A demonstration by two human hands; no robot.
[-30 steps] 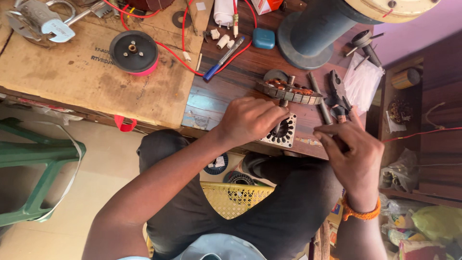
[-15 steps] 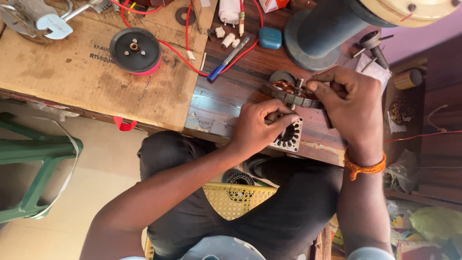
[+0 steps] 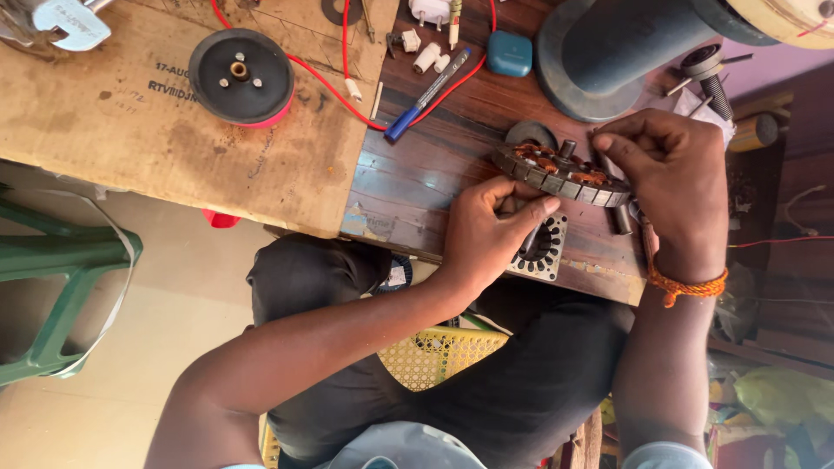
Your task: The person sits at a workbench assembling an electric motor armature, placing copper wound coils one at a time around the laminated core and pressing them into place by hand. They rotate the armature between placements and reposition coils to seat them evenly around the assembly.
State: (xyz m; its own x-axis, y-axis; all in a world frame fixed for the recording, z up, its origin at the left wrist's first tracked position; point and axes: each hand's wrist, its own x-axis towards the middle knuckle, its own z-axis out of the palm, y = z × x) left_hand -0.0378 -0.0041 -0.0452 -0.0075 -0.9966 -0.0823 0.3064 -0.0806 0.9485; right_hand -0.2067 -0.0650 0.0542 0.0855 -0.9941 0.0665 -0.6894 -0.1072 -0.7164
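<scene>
Gripping the stator (image 3: 560,174) from both sides, I have it on the dark wooden table (image 3: 417,182), its copper windings facing up and a short shaft standing in its middle. My left hand (image 3: 495,234) curls at its near edge, thumb and fingers pressed to the rim, and partly covers a square toothed plate (image 3: 546,252) lying flat just below. My right hand (image 3: 673,187) pinches the far right rim, fingers bent and closed on it; an orange thread band (image 3: 682,285) circles that wrist. A blue pen (image 3: 426,97) lies near, up and left of the stator, with a red wire (image 3: 347,87) looping past it. On the cardboard sheet (image 3: 130,148) to the left sits a black pulley (image 3: 241,76), well apart from my hands. A large dark cylinder (image 3: 625,43) stands just behind the stator.
</scene>
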